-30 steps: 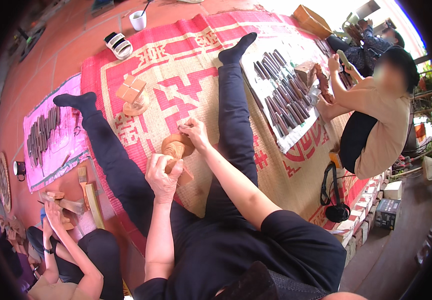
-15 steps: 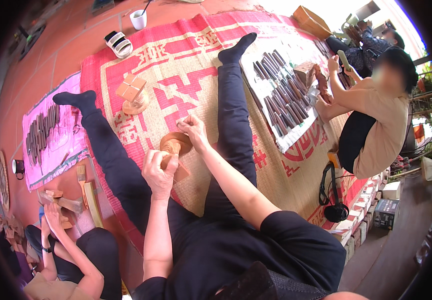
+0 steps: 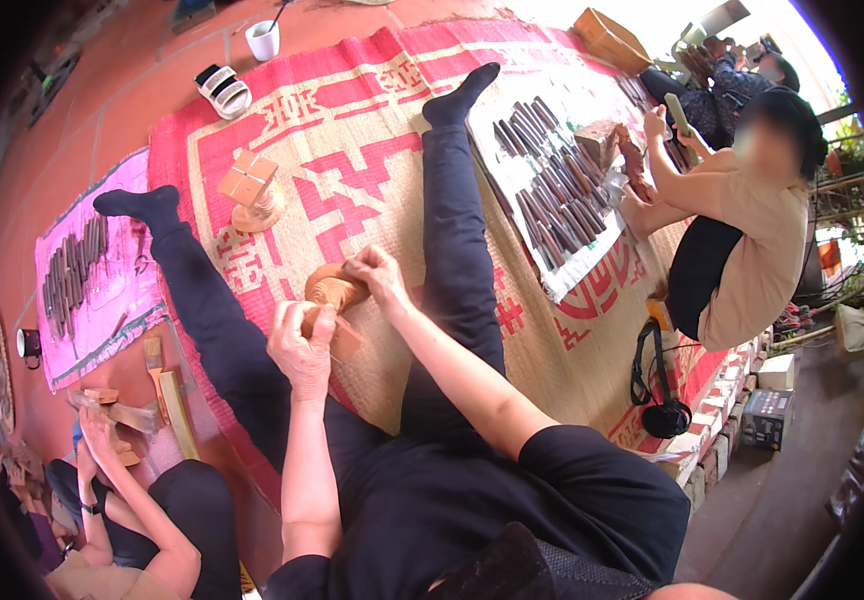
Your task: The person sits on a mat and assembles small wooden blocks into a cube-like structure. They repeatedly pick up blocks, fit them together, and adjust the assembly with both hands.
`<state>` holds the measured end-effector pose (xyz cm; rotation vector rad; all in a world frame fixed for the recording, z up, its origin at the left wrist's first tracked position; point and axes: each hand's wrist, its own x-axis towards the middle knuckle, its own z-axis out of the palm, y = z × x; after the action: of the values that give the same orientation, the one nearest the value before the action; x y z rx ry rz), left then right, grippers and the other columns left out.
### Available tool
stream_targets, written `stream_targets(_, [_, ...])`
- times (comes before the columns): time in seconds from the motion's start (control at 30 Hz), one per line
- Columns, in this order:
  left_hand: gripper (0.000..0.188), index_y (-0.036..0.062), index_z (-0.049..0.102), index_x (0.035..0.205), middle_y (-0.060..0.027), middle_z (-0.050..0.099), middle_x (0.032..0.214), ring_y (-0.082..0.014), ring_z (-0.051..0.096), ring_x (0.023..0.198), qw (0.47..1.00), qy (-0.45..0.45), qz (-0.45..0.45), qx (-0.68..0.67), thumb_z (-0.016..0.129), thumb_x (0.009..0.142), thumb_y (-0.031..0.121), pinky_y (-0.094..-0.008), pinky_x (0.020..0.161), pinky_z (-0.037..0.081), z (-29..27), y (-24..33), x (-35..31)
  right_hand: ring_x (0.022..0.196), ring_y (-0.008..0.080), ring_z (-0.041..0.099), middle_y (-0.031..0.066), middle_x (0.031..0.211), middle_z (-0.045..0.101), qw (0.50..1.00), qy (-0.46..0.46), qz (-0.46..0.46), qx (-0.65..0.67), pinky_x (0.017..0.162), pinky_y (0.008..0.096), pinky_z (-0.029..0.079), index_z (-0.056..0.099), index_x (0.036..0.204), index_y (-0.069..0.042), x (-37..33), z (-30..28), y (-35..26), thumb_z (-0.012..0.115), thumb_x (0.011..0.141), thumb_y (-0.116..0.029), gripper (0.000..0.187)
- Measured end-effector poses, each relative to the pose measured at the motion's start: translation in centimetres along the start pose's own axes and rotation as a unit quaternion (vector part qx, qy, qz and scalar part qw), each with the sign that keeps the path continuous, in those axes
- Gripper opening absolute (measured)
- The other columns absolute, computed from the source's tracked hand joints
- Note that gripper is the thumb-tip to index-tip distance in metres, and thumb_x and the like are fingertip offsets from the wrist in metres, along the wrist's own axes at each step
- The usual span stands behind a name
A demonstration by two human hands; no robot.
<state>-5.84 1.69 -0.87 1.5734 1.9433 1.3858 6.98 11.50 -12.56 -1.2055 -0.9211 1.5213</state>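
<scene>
Between my legs, just above the mat, my left hand (image 3: 302, 352) is closed around a turned wooden piece (image 3: 334, 289). The piece has a round, ringed upper part and a squared lower end showing under my fingers. My right hand (image 3: 380, 279) has its fingers pinched together against the round part's right side. Anything small between those fingertips is hidden from view. Another wooden piece (image 3: 255, 211), with a round foot and a square top marked by a pale cross, stands on the mat beyond my left hand.
A patterned red and straw mat (image 3: 372, 70) lies under my legs. Rows of carving tools rest on a white cloth (image 3: 582, 280) at right, others on a pink cloth (image 3: 72, 355) at left. One person (image 3: 752, 230) sits at right, another (image 3: 142, 520) at lower left. A headset (image 3: 665, 418) lies nearby.
The wooden piece has tilted, so its round part shows from another side. My right hand has come slightly down and left along it. My left hand keeps its hold.
</scene>
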Motion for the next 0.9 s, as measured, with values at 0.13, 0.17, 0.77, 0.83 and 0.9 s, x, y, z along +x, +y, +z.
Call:
stream_targets(0.13, [0.030, 0.0017, 0.062, 0.079, -0.0076, 0.054, 0.075, -0.0233, 0.056, 0.066, 1.000, 0.012, 0.024, -0.006, 0.069, 0.089, 0.029, -0.0353, 0.062, 0.044, 0.5, -0.1, 0.3, 0.069, 0.0066, 0.053, -0.0001, 0.070, 0.058, 1.000, -0.007, 0.016, -0.007, 0.065, 0.0232, 0.043, 0.059, 0.079, -0.002, -0.7, 0.1, 0.1, 0.070, 0.084, -0.005, 0.012])
stream_targets(0.17, [0.031, 0.0017, 0.062, 0.079, -0.0075, 0.054, 0.075, -0.0229, 0.056, 0.065, 0.999, 0.024, 0.033, -0.002, 0.070, 0.089, 0.030, -0.0352, 0.062, 0.044, 0.9, 0.0, 0.4, 0.069, 0.0066, 0.053, -0.0006, 0.070, 0.057, 0.999, -0.013, 0.008, -0.050, 0.066, 0.0232, 0.043, 0.060, 0.079, -0.003, -0.3, 0.1, 0.1, 0.070, 0.084, -0.004, 0.012])
stream_targets(0.77, [0.032, 0.0012, 0.062, 0.078, -0.0087, 0.056, 0.077, -0.0251, 0.058, 0.070, 0.998, -0.022, 0.035, -0.052, 0.073, 0.084, 0.031, -0.0357, 0.064, 0.046, -0.9, -1.4, 0.4, 0.075, 0.0094, 0.056, 0.0011, 0.081, 0.063, 0.991, 0.070, 0.064, 0.096, 0.073, 0.0245, 0.045, 0.059, 0.083, -0.005, -0.8, -1.9, 1.0, 0.066, 0.085, 0.000, 0.009])
stream_targets(0.83, [0.031, 0.0016, 0.063, 0.078, -0.0090, 0.057, 0.077, -0.0265, 0.059, 0.070, 0.999, -0.019, 0.011, -0.048, 0.074, 0.083, 0.030, -0.0370, 0.064, 0.047, -1.0, -1.2, 0.0, 0.075, 0.0087, 0.055, 0.0002, 0.081, 0.063, 0.995, 0.014, 0.021, 0.093, 0.073, 0.0240, 0.044, 0.059, 0.084, -0.004, -2.5, -1.2, 0.3, 0.067, 0.086, -0.001, 0.009])
stream_targets(0.9, [0.031, 0.0014, 0.063, 0.078, -0.0093, 0.057, 0.078, -0.0266, 0.059, 0.070, 0.999, -0.026, -0.011, -0.039, 0.074, 0.083, 0.030, -0.0370, 0.064, 0.047, -1.0, -0.7, 0.3, 0.073, 0.0078, 0.052, -0.0008, 0.078, 0.061, 1.000, -0.012, 0.025, -0.002, 0.069, 0.0241, 0.043, 0.061, 0.082, -0.003, -2.6, -0.4, 0.3, 0.070, 0.086, -0.007, 0.011])
